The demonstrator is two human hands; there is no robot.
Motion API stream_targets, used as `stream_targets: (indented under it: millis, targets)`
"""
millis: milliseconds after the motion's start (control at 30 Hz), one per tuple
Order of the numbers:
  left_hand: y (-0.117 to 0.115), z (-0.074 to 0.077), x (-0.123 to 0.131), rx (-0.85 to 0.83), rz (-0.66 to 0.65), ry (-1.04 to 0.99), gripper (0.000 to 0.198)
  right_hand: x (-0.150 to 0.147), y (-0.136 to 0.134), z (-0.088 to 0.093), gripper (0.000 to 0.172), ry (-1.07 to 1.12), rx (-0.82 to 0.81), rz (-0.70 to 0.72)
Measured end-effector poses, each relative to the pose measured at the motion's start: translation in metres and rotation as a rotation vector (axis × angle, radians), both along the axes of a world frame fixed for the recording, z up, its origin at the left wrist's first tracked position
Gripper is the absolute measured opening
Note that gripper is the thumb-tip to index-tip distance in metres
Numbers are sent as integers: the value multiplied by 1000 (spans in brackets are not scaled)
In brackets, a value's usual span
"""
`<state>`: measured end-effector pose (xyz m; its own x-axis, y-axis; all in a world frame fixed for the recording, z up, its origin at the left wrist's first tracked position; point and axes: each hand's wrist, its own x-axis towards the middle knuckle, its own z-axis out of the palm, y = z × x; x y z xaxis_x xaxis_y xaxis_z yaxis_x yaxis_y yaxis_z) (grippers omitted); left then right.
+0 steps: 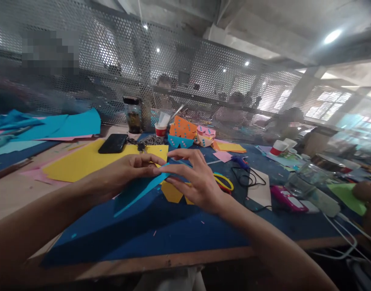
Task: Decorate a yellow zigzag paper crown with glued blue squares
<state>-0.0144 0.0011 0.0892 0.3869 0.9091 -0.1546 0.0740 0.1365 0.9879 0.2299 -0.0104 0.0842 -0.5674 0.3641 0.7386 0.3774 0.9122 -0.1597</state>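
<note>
Both my hands hold a folded teal paper piece (136,190) above a dark blue sheet (149,230) on the table. My left hand (124,173) has its fingers closed on the paper's upper edge. My right hand (194,178) pinches the paper's right tip with thumb and forefinger, its other fingers spread. Under my right hand lie yellow paper cut-outs (171,193) and yellow-handled scissors (224,182).
A large yellow sheet (82,161) with a black phone (113,143) on it lies to the left. Teal sheets (51,125), a dark jar (132,115), a red cup (160,129) and dotted paper shapes (185,131) sit further back. A pink device (287,198), cables and another person's hand (367,194) are at right.
</note>
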Motion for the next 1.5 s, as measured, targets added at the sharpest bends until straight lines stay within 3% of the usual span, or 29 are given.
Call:
stream_targets:
  millis: [133, 300, 400, 567, 800, 900, 1000, 1033, 1200, 1367, 1500]
  targets:
    - [7, -10, -1, 136, -96, 95, 41, 1, 2, -7, 11, 69, -90, 21]
    - [13, -5, -6, 391, -22, 188, 45, -3, 5, -9, 6, 128, -230, -9]
    - [10, -5, -6, 377, -40, 186, 49, -5, 8, -12, 6, 178, -349, -38]
    - [7, -19, -3, 263, -84, 266, 37, -7, 11, -15, 7, 287, -549, -16]
    - [13, -30, -6, 240, -71, 228, 37, 5, 22, -13, 15, 283, -546, -89]
    - [15, -31, -8, 227, -46, 222, 38, 32, 33, -9, 19, 174, -471, -288]
    - [16, -32, -8, 203, 6, 195, 40, 70, 41, -9, 20, -238, -397, -707]
    - [17, -32, -8, 203, 25, 191, 40, 82, 42, -10, 19, -306, -433, -763]
    - [14, -28, -1, 174, 71, 171, 40, 116, 37, -23, 15, -511, -596, -862]
    - [14, -28, -1, 179, 76, 175, 38, 117, 34, -24, 27, -577, -671, -844]
    - [21, -38, -7, 218, 78, 206, 39, 114, 36, -25, 25, -582, -678, -849]
